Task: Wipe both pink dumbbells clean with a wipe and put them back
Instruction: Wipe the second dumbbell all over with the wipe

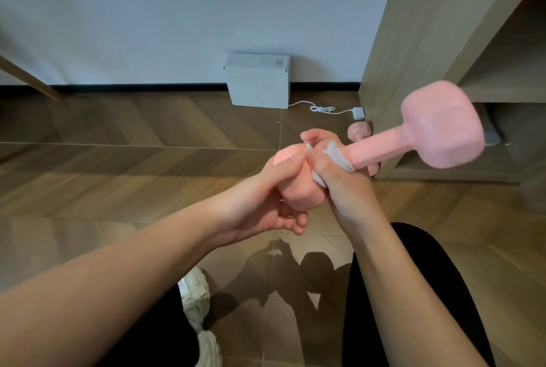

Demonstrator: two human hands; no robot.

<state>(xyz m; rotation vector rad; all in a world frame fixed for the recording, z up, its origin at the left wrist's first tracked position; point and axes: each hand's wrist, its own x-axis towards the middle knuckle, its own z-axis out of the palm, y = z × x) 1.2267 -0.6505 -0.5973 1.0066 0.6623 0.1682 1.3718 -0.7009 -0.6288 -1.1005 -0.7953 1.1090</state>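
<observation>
I hold one pink dumbbell (393,142) in the air above the floor, its far head up to the right. My left hand (266,195) grips its near head from below and the side. My right hand (334,171) wraps a white wipe (338,157) around the handle, close to the near head. The second pink dumbbell (356,131) lies on the floor behind, by the foot of the wooden cabinet, mostly hidden by the held one.
A wooden cabinet (413,41) stands at the right with an open low shelf. A white box (257,80) with a cable and plug (358,113) sits against the wall. My knees and white shoes (196,301) are below on the wood-patterned floor.
</observation>
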